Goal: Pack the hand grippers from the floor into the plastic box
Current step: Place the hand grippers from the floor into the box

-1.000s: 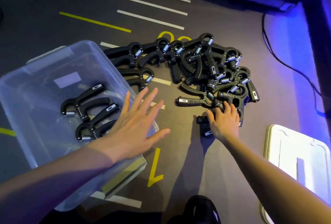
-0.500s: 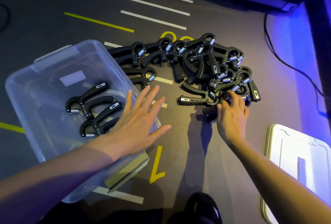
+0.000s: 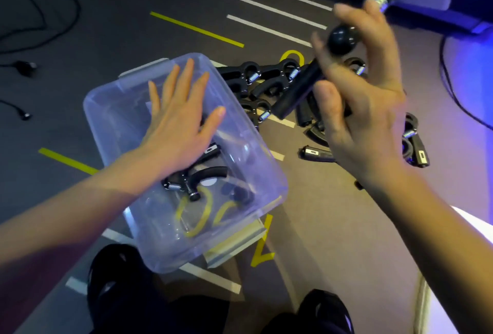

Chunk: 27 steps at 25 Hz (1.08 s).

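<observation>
My right hand [image 3: 365, 109] grips a black hand gripper [image 3: 301, 90] and holds it in the air above the pile, its round knob showing between my fingers. Several black hand grippers [image 3: 256, 80] with silver springs lie in a pile on the dark floor behind and right of the hand. The clear plastic box [image 3: 266, 173] stands on the floor to the left with hand grippers [image 3: 197, 176] inside. My left hand [image 3: 181, 122] hovers flat and open over the box, fingers spread.
A white box lid [image 3: 474, 232] lies at the right edge. Cables [image 3: 40, 13] trail across the floor at the far left and far right. Yellow and white tape lines mark the floor. My dark shoes [image 3: 114, 277] are at the bottom.
My right hand has lifted a hand gripper off the floor pile and raised it toward the camera. My view has shifted, so the box sits nearer the middle. The left hand stays over the box.
</observation>
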Available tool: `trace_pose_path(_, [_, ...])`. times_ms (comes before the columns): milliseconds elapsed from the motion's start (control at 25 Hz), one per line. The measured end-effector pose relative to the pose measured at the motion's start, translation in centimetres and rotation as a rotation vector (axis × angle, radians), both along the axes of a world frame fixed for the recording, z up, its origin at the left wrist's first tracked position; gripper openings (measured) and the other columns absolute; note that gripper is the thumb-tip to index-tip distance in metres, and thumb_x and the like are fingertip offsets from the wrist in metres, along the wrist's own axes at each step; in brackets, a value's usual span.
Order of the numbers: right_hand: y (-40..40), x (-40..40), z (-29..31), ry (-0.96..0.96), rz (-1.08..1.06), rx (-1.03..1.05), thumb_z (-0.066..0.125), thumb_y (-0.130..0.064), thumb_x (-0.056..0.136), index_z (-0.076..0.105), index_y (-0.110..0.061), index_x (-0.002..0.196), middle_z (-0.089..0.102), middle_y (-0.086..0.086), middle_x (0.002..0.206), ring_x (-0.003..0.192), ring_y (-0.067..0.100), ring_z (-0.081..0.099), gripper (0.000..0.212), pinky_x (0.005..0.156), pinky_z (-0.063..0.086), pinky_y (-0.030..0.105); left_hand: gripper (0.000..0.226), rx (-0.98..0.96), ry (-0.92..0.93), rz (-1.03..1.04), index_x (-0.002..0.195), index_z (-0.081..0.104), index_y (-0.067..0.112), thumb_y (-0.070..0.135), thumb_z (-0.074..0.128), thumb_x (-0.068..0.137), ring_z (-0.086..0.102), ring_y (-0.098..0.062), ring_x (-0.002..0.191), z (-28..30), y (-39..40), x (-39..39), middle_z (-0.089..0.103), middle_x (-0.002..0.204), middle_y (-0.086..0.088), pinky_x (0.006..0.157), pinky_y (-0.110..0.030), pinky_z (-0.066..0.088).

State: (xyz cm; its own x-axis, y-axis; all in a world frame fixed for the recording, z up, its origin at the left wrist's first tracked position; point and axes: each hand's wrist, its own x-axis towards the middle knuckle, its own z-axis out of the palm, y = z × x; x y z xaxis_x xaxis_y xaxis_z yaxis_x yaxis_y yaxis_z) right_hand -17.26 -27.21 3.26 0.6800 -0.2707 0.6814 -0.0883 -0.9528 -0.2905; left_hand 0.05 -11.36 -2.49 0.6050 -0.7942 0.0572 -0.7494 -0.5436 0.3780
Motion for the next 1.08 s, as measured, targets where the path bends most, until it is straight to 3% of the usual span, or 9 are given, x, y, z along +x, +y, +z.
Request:
trace_pose_path(160, [3.9,2.5,-0.4,0.189,0.252,0.004,0.029,-0.036,0.098,0.067,0.001,0.105,0.041,0.014,0.139,0.137,0.038,0.027,0.054,0.105,0.027,0.062,0.054,-0.249,0.15,0.091,0.136,0.042,0.012,0.041,0.03,0.092,0.03,-0.025,0.136,1.1,2.4,2.8,0.036,0.146,-0.01,0.112,-0.028,0.021])
trace_pose_path(280, [6.1,3.6,-2.1,0.333,0.391,0.009,0.032,-0.033,0.099,0.067,-0.001,0.1,0.044,0.016,0.142,0.138,0.034,0.03,0.048,0.106,0.032,0.056,0.051,-0.343,0.704,0.108,0.119,0.056,0.014,0.05,0.028,0.095,0.063,-0.012,0.099,1.9,3.2,3.0,0.064,0.114,-0.006,0.093,-0.025,0.047])
trace_pose_path(400, [7.6,4.3,-3.7,0.482,0.469,-0.077,0.04,-0.031,0.097,0.067,-0.01,0.09,0.045,0.009,0.143,0.139,0.025,0.029,0.036,0.114,0.025,0.041,0.059,-0.199,1.237,0.135,0.105,0.059,0.019,0.066,0.029,0.085,0.054,-0.007,0.06,2.0,4.0,2.1,0.065,0.079,0.001,0.075,-0.031,0.044])
trace_pose_path(480, [8.5,4.5,-4.6,0.595,0.48,-0.146,0.037,-0.034,0.095,0.07,-0.012,0.093,0.044,0.003,0.145,0.14,0.019,0.024,0.04,0.114,0.016,0.034,0.075,-0.151,1.357,0.078,0.109,0.056,0.009,0.075,0.045,0.075,0.039,-0.018,0.065,1.3,4.7,2.1,0.05,0.08,-0.01,0.076,-0.036,0.038])
trace_pose_path(600, [9.4,4.8,-5.5,0.65,0.506,-0.214,0.037,-0.037,0.092,0.071,-0.013,0.094,0.047,0.0,0.143,0.137,0.02,0.025,0.042,0.113,0.014,0.035,0.069,-0.152,1.298,0.096,0.106,0.058,0.001,0.062,0.059,0.075,0.051,-0.022,0.078,0.7,5.3,2.1,0.055,0.085,-0.011,0.076,-0.037,0.043])
trace_pose_path(760, [10.3,5.2,-6.2,0.716,0.582,-0.226,0.043,-0.041,0.09,0.068,-0.01,0.09,0.045,0.0,0.145,0.138,0.026,0.033,0.04,0.11,0.021,0.046,0.024,-0.209,1.185,0.187,0.093,0.068,0.017,0.038,0.062,0.084,0.065,-0.012,0.07,0.0,5.0,1.3,0.071,0.078,0.0,0.067,-0.026,0.051])
trace_pose_path(880, [10.6,5.0,-6.1,0.782,0.655,-0.138,0.041,-0.039,0.092,0.068,-0.009,0.098,0.041,0.001,0.147,0.14,0.025,0.027,0.041,0.114,0.016,0.038,0.014,-0.197,1.136,0.239,0.085,0.067,0.017,0.025,0.058,0.09,0.06,-0.007,0.061,-0.5,5.0,1.0,0.066,0.069,0.003,0.058,-0.02,0.046])
trace_pose_path(960, [10.9,4.8,-5.9,0.705,0.668,0.029,0.045,-0.03,0.092,0.069,-0.006,0.096,0.049,0.005,0.14,0.135,0.021,0.036,0.034,0.111,0.028,0.034,0.013,-0.204,1.109,0.236,0.087,0.065,0.016,0.02,0.054,0.092,0.058,-0.008,0.062,-0.8,5.2,0.9,0.063,0.07,0.002,0.056,-0.018,0.045])
trace_pose_path(1080, [10.6,4.7,-5.9,0.466,0.443,0.572,0.052,-0.02,0.088,0.068,-0.006,0.081,0.054,0.004,0.123,0.113,0.005,0.049,0.023,0.094,0.038,0.018,0.012,-0.22,1.026,0.174,0.093,0.065,0.019,0.017,0.053,0.093,0.061,-0.01,0.072,-0.7,6.0,1.4,0.066,0.08,-0.001,0.067,-0.022,0.05])
